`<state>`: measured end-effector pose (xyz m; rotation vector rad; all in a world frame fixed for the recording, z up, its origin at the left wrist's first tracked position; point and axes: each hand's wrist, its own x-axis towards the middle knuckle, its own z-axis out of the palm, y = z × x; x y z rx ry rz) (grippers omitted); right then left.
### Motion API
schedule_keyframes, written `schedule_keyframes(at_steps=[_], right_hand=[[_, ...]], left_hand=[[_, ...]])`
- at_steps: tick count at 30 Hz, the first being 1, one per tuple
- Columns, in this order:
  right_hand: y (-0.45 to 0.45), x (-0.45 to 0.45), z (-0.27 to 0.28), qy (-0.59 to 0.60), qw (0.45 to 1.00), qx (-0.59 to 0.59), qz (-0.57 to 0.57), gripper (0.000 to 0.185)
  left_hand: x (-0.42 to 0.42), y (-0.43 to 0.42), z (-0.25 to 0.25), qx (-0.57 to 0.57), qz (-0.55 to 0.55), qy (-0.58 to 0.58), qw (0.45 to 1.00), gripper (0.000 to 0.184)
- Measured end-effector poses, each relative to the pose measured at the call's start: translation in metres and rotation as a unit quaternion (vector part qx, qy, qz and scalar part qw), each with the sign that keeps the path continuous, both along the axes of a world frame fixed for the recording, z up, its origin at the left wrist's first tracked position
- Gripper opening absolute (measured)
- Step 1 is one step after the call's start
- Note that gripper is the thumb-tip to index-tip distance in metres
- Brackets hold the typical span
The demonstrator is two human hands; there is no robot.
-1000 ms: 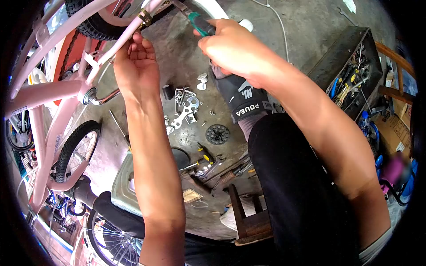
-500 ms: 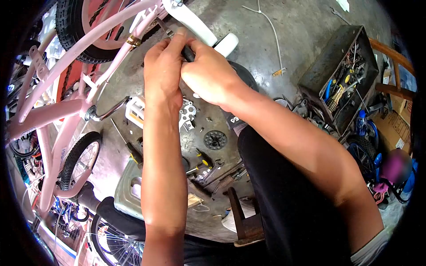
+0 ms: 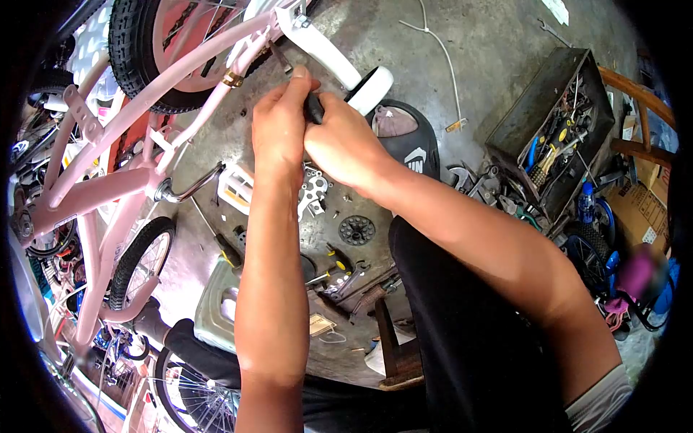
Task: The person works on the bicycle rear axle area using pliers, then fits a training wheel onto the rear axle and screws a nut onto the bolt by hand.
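My right hand is closed around the black handle of a tool. Pressed up beside it, my left hand is closed too, its thumb and fingers at the front of the handle. A thin metal shaft runs from there toward the rear of the pink bicycle frame; its tip and exact kind are hard to make out. Just right of the hands, a white training wheel hangs on a white arm fixed near the rear axle.
On the floor lie a sprocket-like disc, a screwdriver, metal parts and several tools. A black cap is beyond my right wrist. A metal toolbox stands at right. A small wheel is at left.
The view has shifted, so the bicycle and floor items sit slightly lower and further right. Both hands keep their grip on the tool; more of the cap now shows.
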<state>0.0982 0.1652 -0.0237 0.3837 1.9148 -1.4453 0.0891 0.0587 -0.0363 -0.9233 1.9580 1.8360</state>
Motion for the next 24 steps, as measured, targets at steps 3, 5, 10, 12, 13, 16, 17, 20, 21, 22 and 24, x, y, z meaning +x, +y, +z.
schedule_keyframes(at_steps=[3, 5, 10, 12, 13, 16, 17, 20, 21, 22, 24], right_hand=[[-0.006, 0.006, -0.010, -0.036, 0.996, -0.058, -0.051, 0.045], [-0.012, 0.010, -0.014, -0.038, 0.996, -0.053, -0.065, 0.045], [-0.017, 0.013, -0.015, -0.045, 0.993, -0.067, -0.083, 0.042], [-0.019, 0.014, -0.016, -0.041, 0.994, -0.060, -0.086, 0.041], [-0.021, 0.016, -0.019, -0.037, 0.994, -0.050, -0.089, 0.040], [-0.025, 0.020, -0.028, -0.025, 0.994, -0.049, -0.097, 0.040], [-0.026, 0.019, -0.027, -0.023, 0.993, -0.053, -0.101, 0.040], [-0.025, 0.020, -0.025, -0.026, 0.991, -0.070, -0.113, 0.042], [-0.026, 0.021, -0.025, -0.025, 0.991, -0.071, -0.114, 0.042], [-0.026, 0.021, -0.029, -0.020, 0.992, -0.062, -0.112, 0.043], [-0.029, 0.022, -0.036, -0.021, 0.990, -0.064, -0.120, 0.043]], left_hand=[[-0.004, -0.004, -0.002, -0.063, -0.034, -0.041, 0.997, 0.040], [-0.003, -0.005, 0.002, -0.082, -0.042, -0.045, 0.995, 0.040], [-0.007, -0.010, 0.009, -0.162, -0.113, -0.094, 0.976, 0.043], [-0.008, -0.009, 0.012, -0.176, -0.116, -0.094, 0.973, 0.043], [-0.009, -0.009, 0.014, -0.185, -0.120, -0.094, 0.971, 0.042], [-0.013, -0.011, 0.017, -0.150, -0.121, -0.132, 0.972, 0.044], [-0.015, -0.011, 0.021, -0.131, -0.119, -0.156, 0.972, 0.044], [-0.015, -0.008, 0.019, -0.209, -0.136, -0.133, 0.959, 0.045], [-0.015, -0.008, 0.015, -0.258, -0.146, -0.123, 0.947, 0.045], [-0.018, -0.008, 0.019, -0.255, -0.181, -0.169, 0.935, 0.052], [-0.020, -0.008, 0.025, -0.235, -0.176, -0.178, 0.939, 0.053]])
